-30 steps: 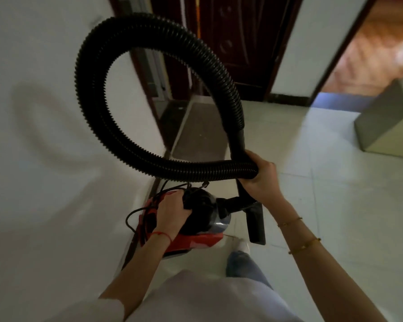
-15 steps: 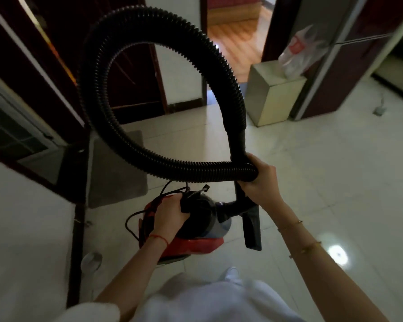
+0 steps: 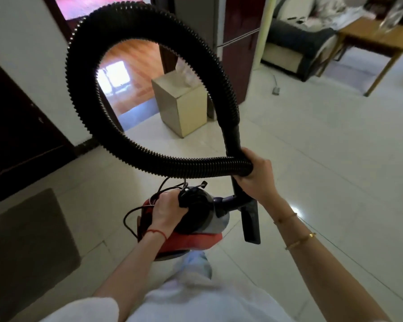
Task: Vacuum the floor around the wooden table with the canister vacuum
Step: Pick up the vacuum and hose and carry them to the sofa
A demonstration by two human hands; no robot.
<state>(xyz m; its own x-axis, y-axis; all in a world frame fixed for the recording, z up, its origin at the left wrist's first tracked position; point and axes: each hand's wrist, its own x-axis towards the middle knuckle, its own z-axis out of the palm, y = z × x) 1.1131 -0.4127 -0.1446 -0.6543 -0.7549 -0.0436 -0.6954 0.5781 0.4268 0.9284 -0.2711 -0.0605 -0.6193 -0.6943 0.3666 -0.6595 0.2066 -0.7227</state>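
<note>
Your left wrist carries a thin red string bracelet (image 3: 157, 233); your right forearm wears two slim gold bangles (image 3: 300, 241), one nearer the hand. A white short sleeve (image 3: 89, 309) sits at 7 o'clock, white top (image 3: 196, 303) at 6 o'clock

Left hand (image 3: 166, 209) carries canister vacuum (image 3: 196, 219); right hand (image 3: 256, 175) grips looped hose (image 3: 135, 145).

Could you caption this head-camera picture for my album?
Left hand carries the canister vacuum; right hand grips its looped hose, wooden table ahead.
</note>
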